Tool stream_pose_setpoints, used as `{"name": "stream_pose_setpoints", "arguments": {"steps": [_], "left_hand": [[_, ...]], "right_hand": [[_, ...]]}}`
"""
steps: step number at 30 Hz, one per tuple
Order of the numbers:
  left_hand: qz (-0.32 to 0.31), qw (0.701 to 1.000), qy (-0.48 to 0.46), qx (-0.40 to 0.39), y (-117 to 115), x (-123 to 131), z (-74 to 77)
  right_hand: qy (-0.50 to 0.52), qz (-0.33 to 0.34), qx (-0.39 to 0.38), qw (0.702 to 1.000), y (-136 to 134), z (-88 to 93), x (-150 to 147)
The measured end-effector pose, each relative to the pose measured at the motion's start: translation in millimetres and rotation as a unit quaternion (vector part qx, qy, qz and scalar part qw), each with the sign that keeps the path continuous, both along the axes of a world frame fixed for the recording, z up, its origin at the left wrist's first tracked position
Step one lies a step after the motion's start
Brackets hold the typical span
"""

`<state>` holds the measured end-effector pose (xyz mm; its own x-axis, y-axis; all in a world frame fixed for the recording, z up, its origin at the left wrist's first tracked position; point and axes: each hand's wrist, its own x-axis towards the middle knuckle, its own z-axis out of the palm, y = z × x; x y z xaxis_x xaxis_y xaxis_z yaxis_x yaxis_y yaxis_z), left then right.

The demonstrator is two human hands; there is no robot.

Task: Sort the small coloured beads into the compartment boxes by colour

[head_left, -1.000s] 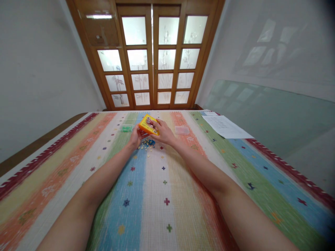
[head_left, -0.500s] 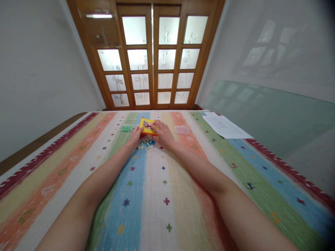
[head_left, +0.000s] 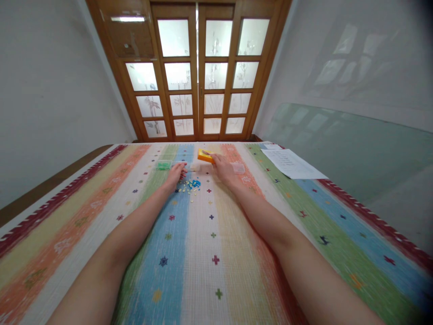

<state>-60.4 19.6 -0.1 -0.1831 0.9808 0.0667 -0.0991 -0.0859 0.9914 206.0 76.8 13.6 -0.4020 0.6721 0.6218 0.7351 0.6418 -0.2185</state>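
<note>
My right hand grips the near right corner of a flat yellow-orange box, which is tilted a little above the table. My left hand holds nothing; its fingers are loosely bent and apart, pointing right. Just below and right of those fingers lies a small heap of blue and pale yellow bits, some scattered toward me. Behind the left hand, a clear container with green contents rests on the cloth. A clear pinkish-looking container stands right of my right hand, partly behind it. Between the hands sits a small clear container with pale contents.
A striped, patterned tablecloth covers the table. White printed sheets lie at the back right. Beyond the far edge is a wooden door with glass panes; a glass panel leans along the right wall.
My left hand has let go of the yellow box. My right hand has carried it right and slightly away, uncovering the heap of bits and the small container between the hands.
</note>
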Motion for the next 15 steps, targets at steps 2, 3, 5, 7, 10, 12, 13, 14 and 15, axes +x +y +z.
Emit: {"name": "stream_pose_setpoints", "arguments": {"steps": [2,3,5,7,10,12,13,14,15], "left_hand": [[0.020,0.999,0.033,0.011,2,-6,-4.2],[0.026,0.999,0.041,0.014,3,-9,-6.0],[0.037,0.998,0.046,0.017,5,-13,-8.7],[0.044,0.998,0.047,0.015,6,-15,-9.8],[0.049,0.997,0.053,0.016,7,-16,-9.3],[0.051,0.997,0.053,0.018,6,-16,-8.6],[0.053,0.997,0.053,0.019,6,-15,-8.5],[0.054,0.997,0.053,0.019,6,-15,-8.7],[0.056,0.997,0.057,0.019,6,-15,-9.3]], "right_hand": [[-0.014,-0.012,-0.047,0.999,9,-1.2,14],[-0.028,-0.012,-0.062,0.998,12,-2.4,20],[-0.044,-0.016,-0.083,0.995,17,-5.7,28],[-0.051,-0.019,-0.094,0.994,19,-9.3,31],[-0.079,-0.005,-0.107,0.991,19,-13.0,30],[-0.105,0.008,-0.112,0.988,18,-14.1,28],[-0.110,0.011,-0.112,0.988,18,-14.3,25],[-0.108,0.010,-0.109,0.988,18,-14.4,22],[-0.100,0.006,-0.106,0.989,18,-14.5,17]]}}
